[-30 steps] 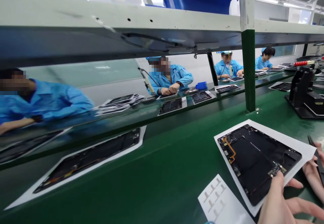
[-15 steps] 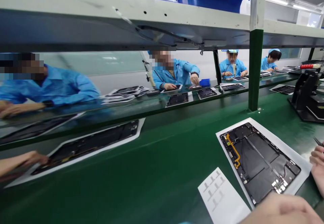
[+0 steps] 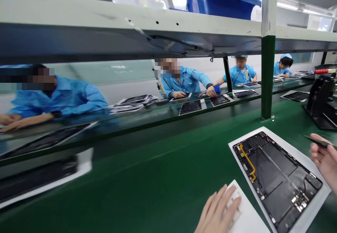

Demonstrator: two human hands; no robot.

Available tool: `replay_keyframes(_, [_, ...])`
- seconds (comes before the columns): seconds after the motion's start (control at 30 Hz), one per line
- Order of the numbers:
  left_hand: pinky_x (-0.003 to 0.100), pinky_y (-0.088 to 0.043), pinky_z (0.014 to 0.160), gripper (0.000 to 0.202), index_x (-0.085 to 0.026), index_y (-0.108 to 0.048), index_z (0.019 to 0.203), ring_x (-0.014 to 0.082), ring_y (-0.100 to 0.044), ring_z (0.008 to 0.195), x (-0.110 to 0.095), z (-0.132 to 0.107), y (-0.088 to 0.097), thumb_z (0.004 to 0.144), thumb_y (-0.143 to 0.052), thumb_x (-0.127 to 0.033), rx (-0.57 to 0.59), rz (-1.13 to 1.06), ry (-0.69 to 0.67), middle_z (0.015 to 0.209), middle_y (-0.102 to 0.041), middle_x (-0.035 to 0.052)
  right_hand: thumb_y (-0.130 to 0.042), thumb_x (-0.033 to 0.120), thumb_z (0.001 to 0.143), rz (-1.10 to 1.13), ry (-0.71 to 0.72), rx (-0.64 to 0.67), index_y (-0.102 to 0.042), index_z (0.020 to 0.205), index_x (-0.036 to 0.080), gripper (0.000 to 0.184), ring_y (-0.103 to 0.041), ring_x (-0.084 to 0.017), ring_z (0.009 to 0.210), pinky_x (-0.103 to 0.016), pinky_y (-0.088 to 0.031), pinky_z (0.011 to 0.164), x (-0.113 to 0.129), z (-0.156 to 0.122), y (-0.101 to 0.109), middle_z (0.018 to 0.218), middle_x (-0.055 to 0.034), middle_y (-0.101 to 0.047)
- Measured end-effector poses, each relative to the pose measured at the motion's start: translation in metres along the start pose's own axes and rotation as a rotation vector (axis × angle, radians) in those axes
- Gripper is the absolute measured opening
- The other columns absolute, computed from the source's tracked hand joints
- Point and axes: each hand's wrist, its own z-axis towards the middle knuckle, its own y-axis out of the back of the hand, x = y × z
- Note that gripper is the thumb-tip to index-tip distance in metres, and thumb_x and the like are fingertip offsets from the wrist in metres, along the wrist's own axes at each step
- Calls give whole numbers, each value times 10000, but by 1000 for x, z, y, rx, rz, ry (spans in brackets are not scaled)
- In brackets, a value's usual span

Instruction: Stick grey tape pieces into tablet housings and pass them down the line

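Note:
My left hand [image 3: 219,210] rests with outstretched fingers on a white sheet [image 3: 249,212] that carries small grey strips, partly hidden under the fingers. To the right of the sheet lies an opened tablet [image 3: 277,177], its inside facing up, on a white backing sheet [image 3: 319,194]. Dark battery cells, an orange flex cable [image 3: 249,164] and a small board [image 3: 300,200] show in it. At the right edge my right hand [image 3: 325,162] is closed on dark tweezers [image 3: 317,141], whose tips point left above the tablet's upper right side.
A shelf [image 3: 158,26] on a green post [image 3: 268,78] spans the green bench [image 3: 147,177]. A black fixture [image 3: 319,99] stands at right. Another tablet [image 3: 39,177] lies blurred at left. Across the bench several co-workers in blue handle tablets; a blue bin [image 3: 223,1] sits above.
My left hand has moved left from the tablet's lower edge onto the white sheet. My right hand has come further in with the tweezers. The tablet at left has shifted left, away with another person's hand.

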Motion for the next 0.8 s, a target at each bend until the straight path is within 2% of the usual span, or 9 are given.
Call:
replay_keyframes(0.1, [477, -487, 970, 635, -304, -340, 1464, 352, -485, 1276, 6, -1, -16, 909, -444, -594, -61, 122, -45, 1462, -437, 107, -726, 466, 814, -179, -74, 454, -754, 1001, 214, 316, -639, -128, 753, -158, -550, 680, 8, 8, -34, 815, -42, -702])
replay_keyframes(0.17, [463, -490, 965, 625, -306, -397, 1433, 345, -488, 1271, 3, -1, -18, 897, -456, -623, -91, 190, -47, 1444, -462, 108, -683, 474, 859, -285, -177, 737, -743, 987, 207, 302, -637, -113, 770, -159, -518, 681, 4, 9, -58, 846, -32, -692])
replay_keyframes(0.23, [454, -487, 964, 621, -305, -443, 1403, 340, -491, 1265, -1, -1, -17, 884, -473, -646, -109, 251, -37, 1418, -493, 112, -698, 495, 836, -325, -333, 937, -717, 920, 181, 326, -643, -96, 749, -174, -504, 682, -10, 8, -79, 874, -20, -675])
replay_keyframes(0.3, [448, -495, 949, 649, -284, -440, 1408, 337, -511, 1243, -3, 0, -15, 882, -459, -664, -121, 300, -38, 1393, -515, 128, -725, 572, 757, -355, -511, 1052, -676, 859, 139, 448, -644, -107, 675, -212, -510, 657, -31, 8, -96, 737, -11, -655])
replay_keyframes(0.37, [435, -519, 912, 706, -252, -399, 1438, 332, -545, 1202, -3, 1, -14, 885, -411, -690, -133, 332, -65, 1369, -533, 146, -764, 614, 662, -369, -570, 1092, -646, 799, 123, 524, -640, -117, 624, -248, -521, 651, -55, 9, -107, 679, -12, -652])
replay_keyframes(0.47, [432, -544, 869, 739, -241, -383, 1449, 328, -572, 1165, -1, 2, -15, 885, -352, -718, -149, 344, -113, 1339, -560, 142, -756, 650, 631, -377, -571, 1087, -632, 770, 123, 559, -644, -126, 615, -265, -523, 644, -87, 15, -115, 654, -3, -642])
replay_keyframes(0.53, [441, -546, 864, 702, -262, -417, 1427, 331, -569, 1168, 1, 2, -16, 887, -369, -707, -159, 337, -123, 1351, -551, 135, -737, 613, 706, -372, -540, 1053, -619, 776, 129, 503, -640, -121, 611, -260, -522, 626, -103, 21, -115, 660, 16, -624])
replay_keyframes(0.67, [458, -542, 874, 665, -268, -425, 1419, 344, -534, 1213, -4, 3, -10, 883, -439, -662, -157, 292, -124, 1409, -496, 130, -581, 411, 947, -369, -470, 988, -593, 800, 141, 308, -591, -105, 536, -250, -509, 535, -124, 26, -111, 646, 47, -580])
replay_keyframes(0.8, [485, -494, 962, 635, -246, -315, 1477, 343, -419, 1329, -15, 5, 11, 905, -484, -464, -119, 207, -96, 1504, -371, 112, -552, 384, 970, -386, -418, 999, -580, 786, 141, 307, -554, -88, 469, -221, -479, 469, -127, 24, -107, 613, 56, -569])
